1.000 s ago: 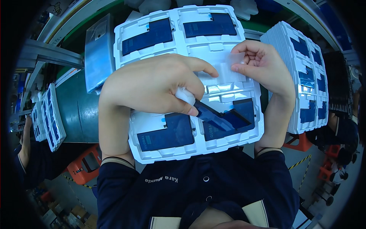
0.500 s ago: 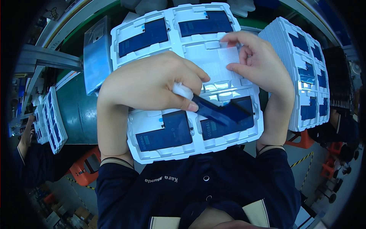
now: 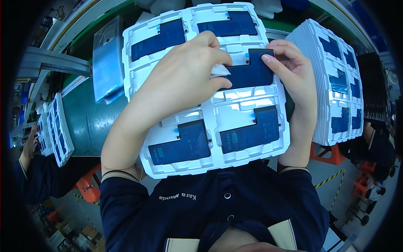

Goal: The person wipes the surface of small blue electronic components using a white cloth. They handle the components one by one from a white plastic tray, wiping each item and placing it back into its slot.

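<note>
A white moulded tray [image 3: 176, 171] lies in front of me, with flat, dark L-shaped battery packs in its pockets. One battery pack [image 3: 252, 75] is over the middle-right pocket, held between my two hands. My left hand [image 3: 197, 69] pinches its left end, with a crumpled white wipe [image 3: 220, 70] between the fingers. My right hand [image 3: 291, 63] grips its right edge, thumb on top. Nearest to me are two more packs, a left one [image 3: 180, 143] and a right one [image 3: 250, 130]. My left hand and forearm hide the middle-left pocket.
To the right rises a tall stack of similar trays [image 3: 325, 84], its top one filled with packs. A clear plastic sleeve [image 3: 107, 63] lies left of my tray on the green bench [image 3: 88, 122]. Further left are another tray stack [image 3: 58, 130] and a person's hand [image 3: 31, 140].
My left hand has carried the battery pack up and away from the near-right pocket to the middle-right pocket. My right hand, formerly at a thin white sheet there, now holds the pack's right edge.
</note>
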Available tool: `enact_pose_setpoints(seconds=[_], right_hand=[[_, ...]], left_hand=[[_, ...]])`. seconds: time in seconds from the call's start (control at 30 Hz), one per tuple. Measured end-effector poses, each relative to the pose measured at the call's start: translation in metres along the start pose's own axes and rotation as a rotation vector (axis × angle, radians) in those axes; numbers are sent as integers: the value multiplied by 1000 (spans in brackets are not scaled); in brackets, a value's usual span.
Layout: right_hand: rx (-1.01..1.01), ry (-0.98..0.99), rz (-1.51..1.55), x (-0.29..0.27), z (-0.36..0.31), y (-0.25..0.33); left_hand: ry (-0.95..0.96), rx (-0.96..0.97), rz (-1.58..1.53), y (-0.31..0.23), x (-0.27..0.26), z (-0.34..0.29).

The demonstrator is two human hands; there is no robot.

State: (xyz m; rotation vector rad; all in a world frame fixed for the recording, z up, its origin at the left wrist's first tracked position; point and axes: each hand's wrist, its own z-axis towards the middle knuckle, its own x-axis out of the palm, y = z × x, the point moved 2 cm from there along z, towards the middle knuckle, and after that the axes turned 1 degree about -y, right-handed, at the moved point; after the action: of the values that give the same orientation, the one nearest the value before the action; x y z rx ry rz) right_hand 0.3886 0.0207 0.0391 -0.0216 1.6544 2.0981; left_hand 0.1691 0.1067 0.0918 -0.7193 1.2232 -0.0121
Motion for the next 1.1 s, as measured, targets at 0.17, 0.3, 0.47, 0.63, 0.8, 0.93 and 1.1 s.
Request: enact_pose_setpoints(seconds=[0.17, 0.3, 0.47, 0.63, 0.8, 0.93, 1.1], right_hand=[[-160, -160, -361, 6, 0, 13], [-196, -141, -309, 4, -10, 29], [90, 182, 470, 39, -61, 87], [82, 100, 426, 59, -89, 88], [-123, -14, 229, 58, -89, 87], [-111, -137, 305, 52, -93, 84], [-87, -243, 513, 17, -96, 60]], left_hand=[[-87, 55, -20, 1, -2, -1], [-256, 7, -757, -17, -25, -11], [-268, -240, -1525, -45, -15, -42], [-228, -311, -1359, -56, -1, -69], [-374, -299, -1274, -47, 14, -81], [-468, -275, -1317, -50, 8, -74], [-45, -73, -394, -60, -3, -81]])
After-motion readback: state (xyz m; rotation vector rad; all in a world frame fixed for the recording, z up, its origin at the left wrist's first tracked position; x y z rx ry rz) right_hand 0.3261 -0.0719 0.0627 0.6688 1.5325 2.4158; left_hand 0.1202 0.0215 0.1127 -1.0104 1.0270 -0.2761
